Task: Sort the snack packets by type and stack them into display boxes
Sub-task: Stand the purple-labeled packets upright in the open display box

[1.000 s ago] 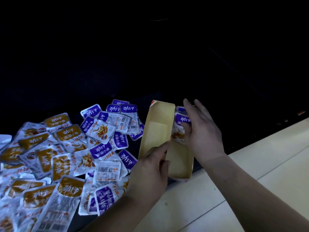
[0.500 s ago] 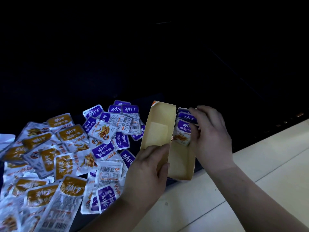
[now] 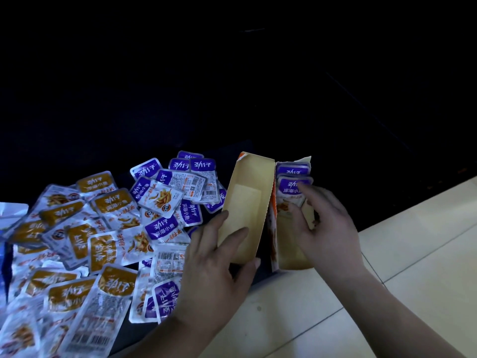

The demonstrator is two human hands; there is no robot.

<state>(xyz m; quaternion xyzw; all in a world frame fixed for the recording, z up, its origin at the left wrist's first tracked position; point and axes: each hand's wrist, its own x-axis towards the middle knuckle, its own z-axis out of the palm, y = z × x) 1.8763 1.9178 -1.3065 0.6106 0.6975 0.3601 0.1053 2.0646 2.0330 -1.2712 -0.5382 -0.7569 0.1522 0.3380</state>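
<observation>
A tan cardboard display box (image 3: 293, 257) lies open on a dark cloth, its lid flap (image 3: 247, 200) folded up to the left. My left hand (image 3: 219, 270) grips the flap's near end, thumb on its inner face. Inside the box's far end stand purple snack packets (image 3: 291, 174). My right hand (image 3: 327, 223) curls over the box's right wall, fingers pressing on the front purple packet. Loose purple packets (image 3: 165, 197) lie left of the box, and a heap of gold packets (image 3: 77, 244) spreads further left.
The dark cloth (image 3: 227, 148) under the packets fades into black beyond. Pale floor tiles (image 3: 387, 254) run along the near right side, right up to the box's near end. A pale blue object (image 3: 10, 215) shows at the far left edge.
My right hand went from lying flat over the packets in the box to curling around them and the box's right wall. The left hand kept its grip on the flap.
</observation>
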